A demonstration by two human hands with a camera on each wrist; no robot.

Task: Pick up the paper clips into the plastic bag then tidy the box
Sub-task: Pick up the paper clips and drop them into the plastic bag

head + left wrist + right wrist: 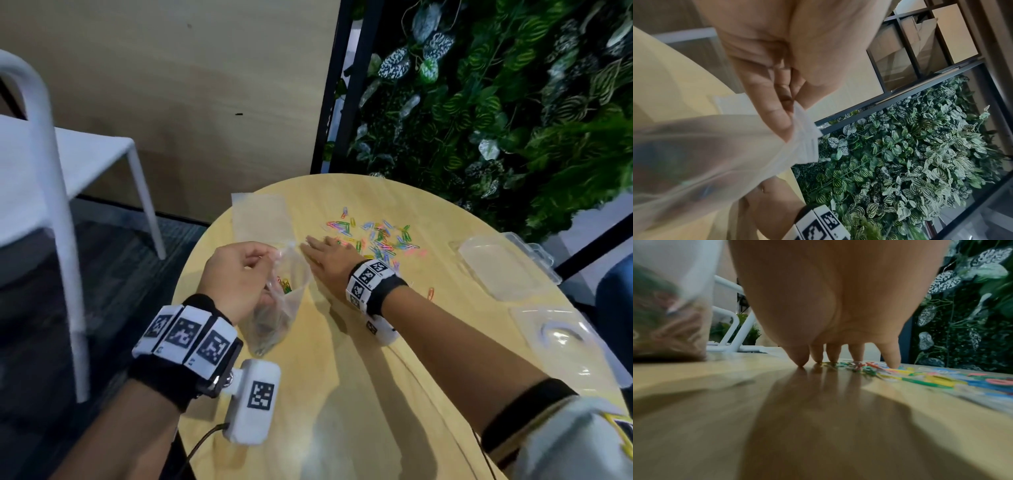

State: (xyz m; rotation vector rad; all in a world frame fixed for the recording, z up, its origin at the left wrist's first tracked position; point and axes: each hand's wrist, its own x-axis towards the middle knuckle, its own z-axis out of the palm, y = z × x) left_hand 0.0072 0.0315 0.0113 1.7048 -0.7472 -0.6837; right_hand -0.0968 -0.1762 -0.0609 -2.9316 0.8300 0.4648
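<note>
Several coloured paper clips point(380, 236) lie scattered on the round wooden table point(359, 359), also close up in the right wrist view as paper clips point(931, 379). My left hand point(239, 270) pinches the rim of a clear plastic bag point(281, 301), which holds a few clips; the pinch on the bag point(803, 134) shows in the left wrist view. My right hand point(325, 253) is spread flat, fingertips point(833, 359) down on the table at the near edge of the clip pile. The clear plastic box point(503, 267) lies open at the right.
A second flat plastic bag point(262, 219) lies at the table's far left. A clear blister tray point(558, 339) sits near the right edge. One orange clip point(430, 293) lies apart. A white chair point(51, 171) stands left; a plant wall point(496, 102) rises behind.
</note>
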